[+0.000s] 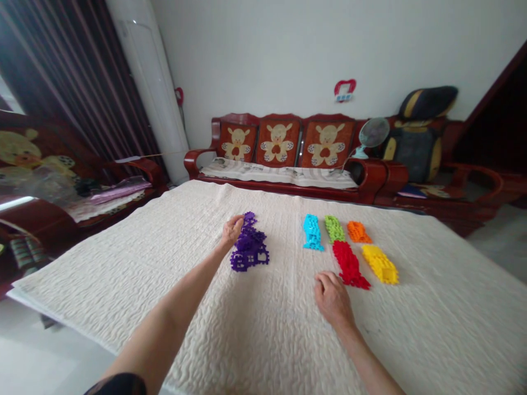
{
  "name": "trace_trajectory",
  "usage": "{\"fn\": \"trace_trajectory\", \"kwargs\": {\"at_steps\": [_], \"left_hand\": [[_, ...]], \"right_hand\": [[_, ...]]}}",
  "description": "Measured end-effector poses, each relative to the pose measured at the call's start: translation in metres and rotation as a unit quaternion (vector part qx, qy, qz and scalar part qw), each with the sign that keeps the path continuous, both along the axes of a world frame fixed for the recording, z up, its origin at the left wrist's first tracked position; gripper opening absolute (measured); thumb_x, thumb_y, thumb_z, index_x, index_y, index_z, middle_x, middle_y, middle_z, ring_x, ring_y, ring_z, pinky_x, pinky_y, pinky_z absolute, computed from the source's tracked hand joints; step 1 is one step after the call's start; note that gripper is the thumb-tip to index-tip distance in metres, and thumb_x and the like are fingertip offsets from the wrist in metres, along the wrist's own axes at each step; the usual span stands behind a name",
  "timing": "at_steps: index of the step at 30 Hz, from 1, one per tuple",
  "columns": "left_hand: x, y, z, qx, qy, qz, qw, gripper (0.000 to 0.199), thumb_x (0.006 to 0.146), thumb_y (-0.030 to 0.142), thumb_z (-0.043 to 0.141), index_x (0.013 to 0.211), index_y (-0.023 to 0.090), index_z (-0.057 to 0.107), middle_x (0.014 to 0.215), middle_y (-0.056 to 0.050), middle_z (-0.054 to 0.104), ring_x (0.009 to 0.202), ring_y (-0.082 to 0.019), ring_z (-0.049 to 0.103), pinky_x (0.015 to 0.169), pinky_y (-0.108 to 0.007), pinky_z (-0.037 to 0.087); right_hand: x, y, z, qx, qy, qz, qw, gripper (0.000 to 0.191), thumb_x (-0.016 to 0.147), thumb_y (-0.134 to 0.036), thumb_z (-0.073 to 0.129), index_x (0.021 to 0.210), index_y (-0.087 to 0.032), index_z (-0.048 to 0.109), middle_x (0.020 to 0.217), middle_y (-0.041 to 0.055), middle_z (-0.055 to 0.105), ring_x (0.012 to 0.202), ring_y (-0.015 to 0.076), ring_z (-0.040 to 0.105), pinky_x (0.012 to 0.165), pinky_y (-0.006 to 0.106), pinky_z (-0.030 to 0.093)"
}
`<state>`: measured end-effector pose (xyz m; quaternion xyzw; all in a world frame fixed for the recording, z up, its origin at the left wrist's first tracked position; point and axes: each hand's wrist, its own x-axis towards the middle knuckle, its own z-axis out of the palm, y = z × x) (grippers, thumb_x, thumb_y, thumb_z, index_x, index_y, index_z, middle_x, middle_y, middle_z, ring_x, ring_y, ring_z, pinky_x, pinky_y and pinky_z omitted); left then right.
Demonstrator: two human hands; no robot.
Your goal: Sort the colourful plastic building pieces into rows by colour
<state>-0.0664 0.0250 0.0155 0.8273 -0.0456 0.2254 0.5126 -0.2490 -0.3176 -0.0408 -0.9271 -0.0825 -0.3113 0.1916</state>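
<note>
Purple interlocking plastic pieces [250, 249] lie in a loose heap left of centre on the cream quilted cover. My left hand [233, 230] is at the heap's upper left, its fingers closed against a purple piece. Resting on the cover, my right hand [330, 293] has its fingers curled, and what they hold, if anything, is hidden. Just beyond it lies a red pile [349, 264]. Farther back are blue [313, 231], green [334, 229] and orange [359, 232] piles, with a yellow pile [381, 264] to the right.
The quilted cover [144, 247] spreads over a large table. Behind it stands a wooden sofa [255, 182] with bear cushions, and a small fan [374, 133] is at its right end. A wooden armchair [49, 225] is at the left.
</note>
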Motion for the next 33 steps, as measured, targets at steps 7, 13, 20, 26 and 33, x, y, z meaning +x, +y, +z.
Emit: {"fn": "trace_trajectory", "kwargs": {"at_steps": [7,13,20,26,33], "left_hand": [[0.039,0.028,-0.008,0.081,0.108,0.083,0.987,0.039,0.087,0.035,0.048,0.114,0.014,0.068,0.102,-0.011,0.075,0.105,-0.025,0.066,0.095,-0.038,0.049],[0.063,0.037,-0.021,0.161,0.096,0.058,0.981,0.037,0.087,0.034,0.052,0.114,0.016,0.068,0.124,-0.012,0.068,0.121,-0.027,0.058,0.108,-0.04,0.042],[0.096,0.023,-0.019,0.236,0.081,0.024,0.968,0.042,0.091,0.038,0.049,0.123,0.015,0.064,0.131,-0.015,0.064,0.126,-0.026,0.056,0.11,-0.039,0.038],[0.103,0.017,-0.021,0.214,0.105,-0.095,0.967,0.038,0.09,0.042,0.048,0.111,0.021,0.072,0.122,-0.006,0.07,0.119,-0.023,0.061,0.108,-0.037,0.042],[0.072,-0.001,-0.012,0.155,0.097,-0.179,0.967,0.035,0.089,0.04,0.046,0.1,0.022,0.075,0.116,-0.003,0.073,0.114,-0.019,0.064,0.109,-0.031,0.044]], "right_hand": [[0.045,0.04,0.006,0.108,0.028,0.06,0.992,0.028,0.081,-0.02,0.047,0.103,-0.018,0.063,0.102,0.0106,0.067,0.101,0.0233,0.062,0.092,0.039,0.05],[0.091,0.132,0.017,0.101,0.14,0.178,0.969,0.083,0.068,-0.044,0.075,0.14,-0.019,0.043,0.15,0.0183,0.039,0.139,0.0356,0.037,0.11,0.056,0.036],[0.102,0.166,0.033,0.048,0.251,0.186,0.949,0.113,0.057,-0.055,0.084,0.151,-0.024,0.028,0.16,0.0182,0.019,0.143,0.0464,0.022,0.108,0.071,0.023],[0.111,0.161,0.034,0.031,0.205,0.196,0.958,0.077,0.072,-0.046,0.075,0.139,-0.022,0.048,0.151,0.0153,0.04,0.136,0.0375,0.038,0.109,0.059,0.03],[0.114,0.144,0.02,0.073,0.13,0.202,0.968,0.056,0.073,-0.028,0.069,0.127,-0.019,0.056,0.136,0.0137,0.053,0.128,0.0292,0.049,0.109,0.047,0.038]]}}
